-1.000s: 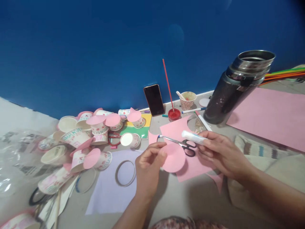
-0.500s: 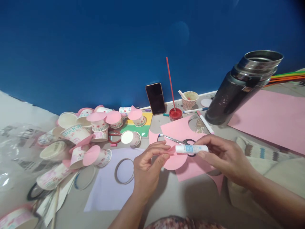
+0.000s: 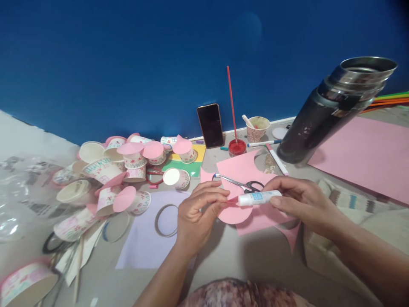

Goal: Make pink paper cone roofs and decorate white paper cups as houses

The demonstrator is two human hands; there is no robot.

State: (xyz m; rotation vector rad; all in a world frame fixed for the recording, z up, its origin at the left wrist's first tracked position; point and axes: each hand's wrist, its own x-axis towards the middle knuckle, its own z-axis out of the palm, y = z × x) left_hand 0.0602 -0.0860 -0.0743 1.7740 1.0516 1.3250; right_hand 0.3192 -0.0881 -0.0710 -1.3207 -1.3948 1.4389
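My right hand [image 3: 300, 204] is closed on the back end of a white glue stick [image 3: 255, 198], held almost level with its front end pointing left. In the fingers of my left hand [image 3: 201, 213] is a piece of pink paper [image 3: 234, 200], pinched near its edge. The glue stick's front end meets or nearly meets this paper; the exact contact is too small to tell. A rounded pink paper piece [image 3: 235, 215] shows just below; whether it is part of the held piece I cannot tell. Scissors [image 3: 244, 184] with dark handles lie behind, on a cut pink sheet [image 3: 255, 224].
Several decorated paper cups with pink paper discs [image 3: 124, 199] crowd the left. A dark thermos [image 3: 315, 117] stands right. Behind are a phone [image 3: 211, 126], a red paint pot [image 3: 237, 148] and a paper cup [image 3: 256, 130]. A tape ring [image 3: 157, 221] lies on lilac paper [image 3: 134, 251].
The view has shifted slightly, so the table appears a little higher. My hands keep their grips; the glue stick's front end has tipped slightly downward.
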